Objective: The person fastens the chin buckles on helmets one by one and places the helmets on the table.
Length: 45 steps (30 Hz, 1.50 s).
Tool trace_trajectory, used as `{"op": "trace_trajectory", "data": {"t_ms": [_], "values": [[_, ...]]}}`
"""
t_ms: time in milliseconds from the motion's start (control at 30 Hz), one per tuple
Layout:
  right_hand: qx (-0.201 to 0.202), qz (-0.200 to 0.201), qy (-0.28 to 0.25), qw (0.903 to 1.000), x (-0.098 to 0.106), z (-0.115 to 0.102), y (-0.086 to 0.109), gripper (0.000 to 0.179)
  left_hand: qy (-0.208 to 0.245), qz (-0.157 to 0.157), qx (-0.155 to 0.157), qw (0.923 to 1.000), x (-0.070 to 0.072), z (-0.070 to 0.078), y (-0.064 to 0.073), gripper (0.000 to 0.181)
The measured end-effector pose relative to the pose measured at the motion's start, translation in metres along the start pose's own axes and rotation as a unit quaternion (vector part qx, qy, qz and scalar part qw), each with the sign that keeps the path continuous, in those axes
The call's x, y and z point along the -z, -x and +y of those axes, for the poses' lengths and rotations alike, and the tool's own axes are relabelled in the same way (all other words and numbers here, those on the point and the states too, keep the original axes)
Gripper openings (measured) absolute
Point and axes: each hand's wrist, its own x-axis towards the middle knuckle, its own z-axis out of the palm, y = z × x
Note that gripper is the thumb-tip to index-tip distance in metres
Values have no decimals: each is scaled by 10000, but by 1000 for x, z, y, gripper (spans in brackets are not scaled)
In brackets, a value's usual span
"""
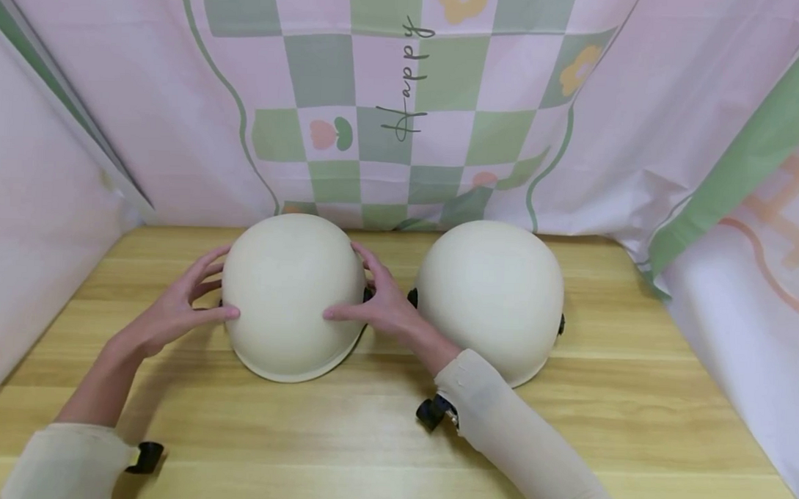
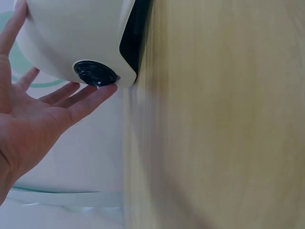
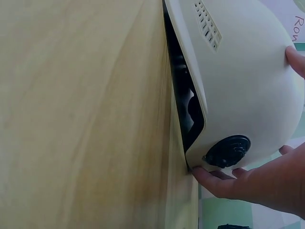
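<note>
A cream helmet (image 1: 292,297) sits dome up at the left of the table, held from both sides. My left hand (image 1: 173,308) grips its left side, thumb on the front of the shell and fingers spread behind. Its fingertips lie by a round black knob (image 2: 96,73) in the left wrist view. On the opposite side my right hand (image 1: 387,300) grips the shell, thumb on the front and fingers around another black knob (image 3: 228,151). The right wrist view shows a vent grille (image 3: 208,25) and the dark inside at the rim. A second cream helmet (image 1: 490,297) stands just right of my right hand.
Both helmets are on a light wooden table (image 1: 287,444), near its back edge. Behind it hangs a curtain (image 1: 445,82) with green checks and lettering. More cloth encloses the left and right sides. Black devices (image 1: 146,457) are worn at both wrists.
</note>
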Motion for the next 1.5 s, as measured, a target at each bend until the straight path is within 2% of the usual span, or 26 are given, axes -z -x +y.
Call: {"op": "trace_trajectory", "data": {"t_ms": [433,700,833,967,1100,1233,1333,1400,1500], "values": [[28,218,133,9997,1,-4,4,107,182,98,-20,9998,-3,0,1,93],[54,541,198,9983,7,-19,13,100,479,114,-203,9986,-6,-2,4,88],[189,627,198,9977,12,-27,18,98,561,114,-287,9979,-7,-3,3,85],[504,703,189,9961,18,-33,19,94,718,70,-343,9968,-7,-3,4,83],[1004,794,209,9916,24,-37,19,91,889,53,-529,9946,-8,-2,4,83],[1407,834,206,9863,29,-43,19,89,1067,-54,-958,9896,-8,0,2,97],[1568,856,256,9836,32,-48,20,88,1017,-126,-1290,9863,-8,4,0,107],[1682,848,289,9817,34,-51,20,87,933,-161,-1403,9856,-8,7,-1,111],[1908,825,390,9774,38,-57,22,83,916,-220,-1414,9855,-8,10,-2,115]]}}
